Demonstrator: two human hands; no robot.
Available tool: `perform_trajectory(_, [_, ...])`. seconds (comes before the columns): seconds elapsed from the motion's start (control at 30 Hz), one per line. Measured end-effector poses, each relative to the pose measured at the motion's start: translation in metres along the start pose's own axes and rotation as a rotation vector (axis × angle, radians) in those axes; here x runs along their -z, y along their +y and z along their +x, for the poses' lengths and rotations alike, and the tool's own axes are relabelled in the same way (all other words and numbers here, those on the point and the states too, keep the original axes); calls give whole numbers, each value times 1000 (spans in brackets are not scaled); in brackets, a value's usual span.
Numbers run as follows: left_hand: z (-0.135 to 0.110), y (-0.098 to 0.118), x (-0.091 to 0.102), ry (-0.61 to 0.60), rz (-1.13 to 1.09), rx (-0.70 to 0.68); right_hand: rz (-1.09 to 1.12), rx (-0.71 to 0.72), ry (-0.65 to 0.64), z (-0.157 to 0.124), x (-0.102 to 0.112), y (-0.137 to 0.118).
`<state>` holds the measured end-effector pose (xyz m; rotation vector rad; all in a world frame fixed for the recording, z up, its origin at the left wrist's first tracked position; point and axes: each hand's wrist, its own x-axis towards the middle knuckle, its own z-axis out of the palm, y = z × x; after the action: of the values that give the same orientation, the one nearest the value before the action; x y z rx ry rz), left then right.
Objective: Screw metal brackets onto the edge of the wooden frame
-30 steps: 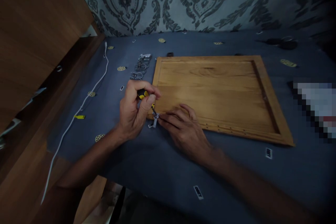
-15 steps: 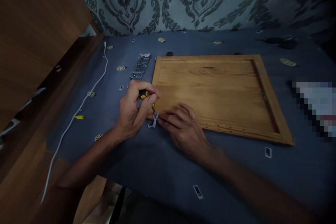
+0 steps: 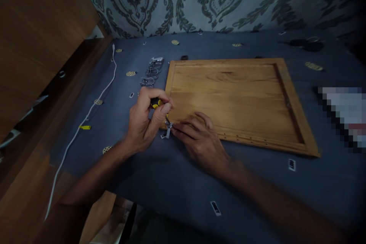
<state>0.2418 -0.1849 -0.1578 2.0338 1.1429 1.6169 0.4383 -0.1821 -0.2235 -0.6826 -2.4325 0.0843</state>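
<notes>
A framed wooden panel (image 3: 234, 95) lies flat on a blue patterned cloth (image 3: 160, 175). My left hand (image 3: 144, 120) is closed round a yellow-and-black screwdriver (image 3: 156, 103), tip down at the panel's near left corner. A small metal bracket (image 3: 168, 129) sits at that corner under the tip. My right hand (image 3: 197, 139) lies on the panel's near edge with its fingertips pressed on the bracket.
Several metal clamps and fittings (image 3: 151, 72) lie left of the panel. A white cable (image 3: 94, 103) runs along the cloth's left side beside brown wooden furniture (image 3: 37, 34). A patterned wall stands behind. A dark object (image 3: 311, 45) lies far right.
My left hand has shifted slightly on the screwdriver handle. The right hand and bracket stay where they were.
</notes>
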Motion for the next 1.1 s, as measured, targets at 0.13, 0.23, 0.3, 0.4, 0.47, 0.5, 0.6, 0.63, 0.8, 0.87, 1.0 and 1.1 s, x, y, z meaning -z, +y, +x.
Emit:
perform_trajectory(0.13, [3, -1, 4, -48, 55, -22, 4, -2, -13, -1, -1, 1])
perform_trajectory(0.23, [9, 2, 9, -74, 126, -91, 3, -10, -24, -1, -1, 1])
perform_trajectory(0.3, [13, 5, 12, -76, 184, -122, 5, -11, -21, -1, -1, 1])
perform_trajectory(0.4, [18, 7, 15, -82, 238, -129, -5, 0, -7, -1, -1, 0])
perform_trajectory(0.47, [18, 7, 16, -73, 238, -136, -16, 7, 5, -1, -2, 0])
perform_trajectory(0.5, [18, 7, 16, -73, 234, -134, -19, 9, 7, -1, -2, 0])
perform_trajectory(0.6, [15, 3, 15, -65, 211, -87, -21, 3, -2, -1, -1, 0])
perform_trajectory(0.63, [14, 2, 15, -61, 200, -73, -21, -2, -6, -1, -1, 0])
perform_trajectory(0.8, [14, -3, 18, -85, 177, -98, -3, 3, 5, 0, -1, -1])
perform_trajectory(0.87, [15, -3, 21, -118, 180, -106, -2, 3, 4, 0, -1, -1])
perform_trajectory(1.0, [16, -3, 22, -135, 189, -112, -15, 8, 11, 0, -1, -1])
perform_trajectory(1.1, [16, -1, 19, -103, 212, -146, -19, 13, 15, -1, -2, 0])
